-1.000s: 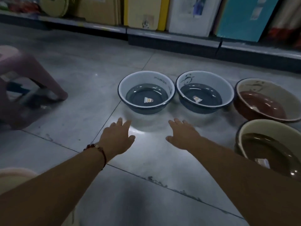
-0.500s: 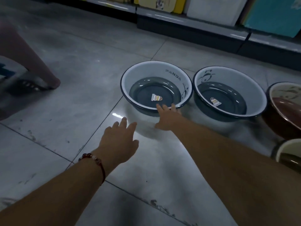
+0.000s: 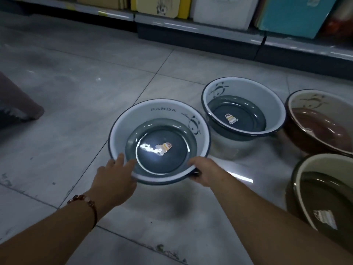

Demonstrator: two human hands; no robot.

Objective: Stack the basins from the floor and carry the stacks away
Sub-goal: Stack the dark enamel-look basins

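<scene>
Basins: first lift only, no stack made.
Left hand (image 3: pixel 112 180) and right hand (image 3: pixel 205 173) grip the grey panda basin (image 3: pixel 133 119) by its near rim; three basins remain on the floor (image 3: pixel 76 92).

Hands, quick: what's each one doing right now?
Left hand: grips the near rim of the grey PANDA basin.
Right hand: grips the same rim, on the right.

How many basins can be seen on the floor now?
4: a grey PANDA basin gripped by both hands, a second grey basin beside it, a brown basin and an olive basin at right, both cropped.
</scene>
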